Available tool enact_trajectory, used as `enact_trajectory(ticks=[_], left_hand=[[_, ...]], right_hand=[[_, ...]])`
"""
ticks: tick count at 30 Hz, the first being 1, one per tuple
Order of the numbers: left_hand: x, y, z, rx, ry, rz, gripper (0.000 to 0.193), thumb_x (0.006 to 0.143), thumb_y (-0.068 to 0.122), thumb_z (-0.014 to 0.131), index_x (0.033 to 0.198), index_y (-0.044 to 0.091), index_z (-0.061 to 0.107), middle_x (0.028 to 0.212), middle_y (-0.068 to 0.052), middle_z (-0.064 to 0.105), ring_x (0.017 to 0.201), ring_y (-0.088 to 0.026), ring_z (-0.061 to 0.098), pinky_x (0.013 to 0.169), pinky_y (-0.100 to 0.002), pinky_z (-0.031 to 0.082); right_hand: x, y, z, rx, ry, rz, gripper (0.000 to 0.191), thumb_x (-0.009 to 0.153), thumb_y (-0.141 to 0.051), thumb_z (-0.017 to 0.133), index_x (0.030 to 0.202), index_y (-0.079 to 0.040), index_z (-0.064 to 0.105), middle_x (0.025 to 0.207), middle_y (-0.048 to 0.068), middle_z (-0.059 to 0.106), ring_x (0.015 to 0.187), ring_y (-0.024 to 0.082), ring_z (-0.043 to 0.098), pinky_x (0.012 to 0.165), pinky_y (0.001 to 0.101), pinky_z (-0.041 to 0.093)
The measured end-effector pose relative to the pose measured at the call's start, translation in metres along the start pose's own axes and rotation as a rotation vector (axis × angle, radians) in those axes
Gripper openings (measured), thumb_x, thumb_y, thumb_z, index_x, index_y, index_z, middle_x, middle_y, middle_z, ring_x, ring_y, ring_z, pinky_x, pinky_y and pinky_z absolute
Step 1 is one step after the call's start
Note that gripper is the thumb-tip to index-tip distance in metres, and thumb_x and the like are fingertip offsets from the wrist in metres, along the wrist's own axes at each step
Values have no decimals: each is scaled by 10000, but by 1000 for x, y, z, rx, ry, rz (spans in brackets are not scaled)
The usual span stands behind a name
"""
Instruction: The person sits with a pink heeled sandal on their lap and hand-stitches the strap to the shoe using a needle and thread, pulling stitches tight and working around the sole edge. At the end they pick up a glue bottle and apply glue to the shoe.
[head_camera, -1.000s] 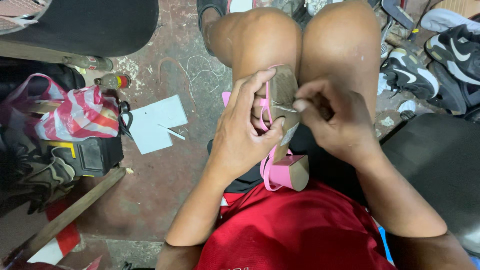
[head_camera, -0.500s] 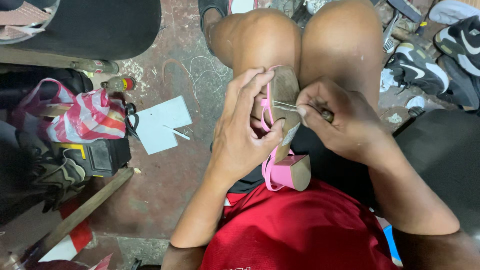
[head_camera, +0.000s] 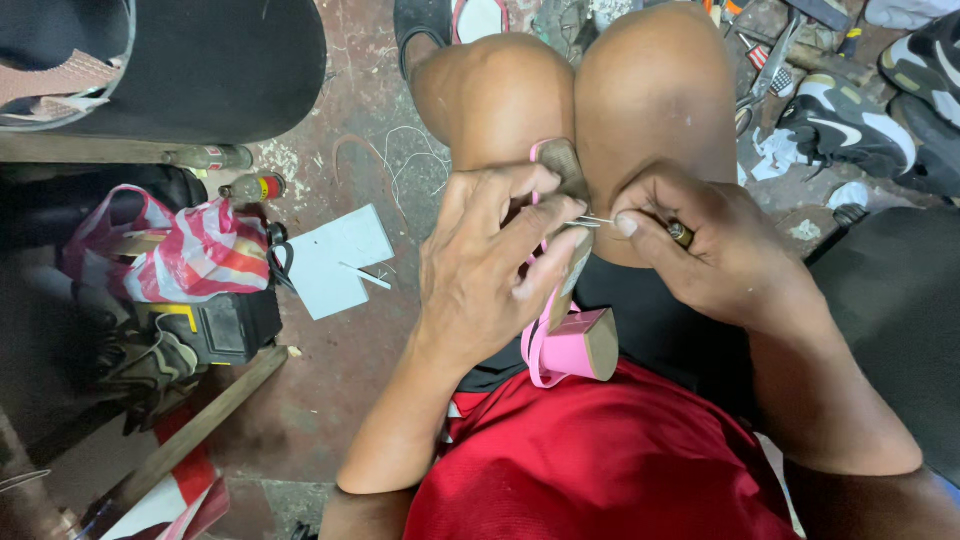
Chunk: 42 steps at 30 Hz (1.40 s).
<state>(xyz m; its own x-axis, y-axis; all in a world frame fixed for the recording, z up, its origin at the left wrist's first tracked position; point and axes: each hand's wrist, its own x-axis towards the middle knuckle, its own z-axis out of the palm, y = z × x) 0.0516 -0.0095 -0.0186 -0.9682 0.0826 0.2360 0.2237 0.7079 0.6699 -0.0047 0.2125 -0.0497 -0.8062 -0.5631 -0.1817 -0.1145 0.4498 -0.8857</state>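
Note:
A pink block-heeled sandal (head_camera: 575, 345) lies upside down in my lap, its brown sole pressed between my knees. My left hand (head_camera: 490, 265) wraps around the sole and the pink straps and holds the shoe steady. My right hand (head_camera: 705, 250) grips a thin metal awl (head_camera: 592, 221) with a brown handle. The awl's tip touches the edge of the sole beside my left fingertips. I wear a red shirt and dark shorts.
A red-and-white striped plastic bag (head_camera: 200, 255) and a black-and-yellow box (head_camera: 215, 325) sit at left on the stained floor. A white sheet (head_camera: 335, 262) lies near them. Black sneakers (head_camera: 850, 115) and tools lie at upper right. A wooden stick (head_camera: 190, 435) leans lower left.
The view has shifted slightly downward and closer. Both hands stay on the sandal, and the awl has kept working at the sole's edge.

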Motion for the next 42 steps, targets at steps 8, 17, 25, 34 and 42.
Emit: enact_trajectory(ticks=[8, 17, 25, 34, 42], left_hand=[[2, -6, 2, -202, -18, -127, 161, 880, 81, 812, 1028, 97, 750, 1104, -57, 683, 956, -211, 649, 811, -329, 539], [-3, -14, 5, -335, -12, -154, 123, 952, 44, 749, 1057, 69, 690, 1084, -78, 667, 845, -175, 668, 756, -290, 540], [-8, -18, 13, -353, 1, -159, 132, 1008, 23, 684, 1112, 62, 614, 937, -73, 624, 716, -145, 599, 663, -285, 510], [-19, -28, 5, -654, -120, -214, 281, 994, 2, 681, 1261, 61, 616, 962, -19, 677, 618, -26, 543, 578, -168, 422], [-6, -30, 0, -673, -187, -244, 356, 984, 40, 737, 1314, 74, 609, 959, 0, 740, 686, -12, 590, 621, -192, 461]], right_hand=[[0, -5, 1, 55, 99, 97, 154, 968, -112, 699, 1109, -50, 691, 754, 20, 627, 647, 80, 516, 599, 262, 440], [18, -21, 11, -29, 113, -185, 83, 970, -113, 745, 1033, -77, 706, 862, 38, 689, 684, 92, 654, 622, 265, 499], [17, -17, 18, -120, 92, -117, 140, 966, -184, 732, 1047, -76, 697, 862, 64, 691, 723, 169, 683, 654, 306, 519], [4, -14, 1, -222, 117, -150, 126, 938, -164, 743, 973, -52, 696, 950, 81, 722, 800, 252, 707, 679, 340, 530], [2, -20, 3, -128, 10, -76, 106, 883, -122, 765, 895, -37, 702, 824, 63, 683, 655, 192, 644, 604, 321, 489]])
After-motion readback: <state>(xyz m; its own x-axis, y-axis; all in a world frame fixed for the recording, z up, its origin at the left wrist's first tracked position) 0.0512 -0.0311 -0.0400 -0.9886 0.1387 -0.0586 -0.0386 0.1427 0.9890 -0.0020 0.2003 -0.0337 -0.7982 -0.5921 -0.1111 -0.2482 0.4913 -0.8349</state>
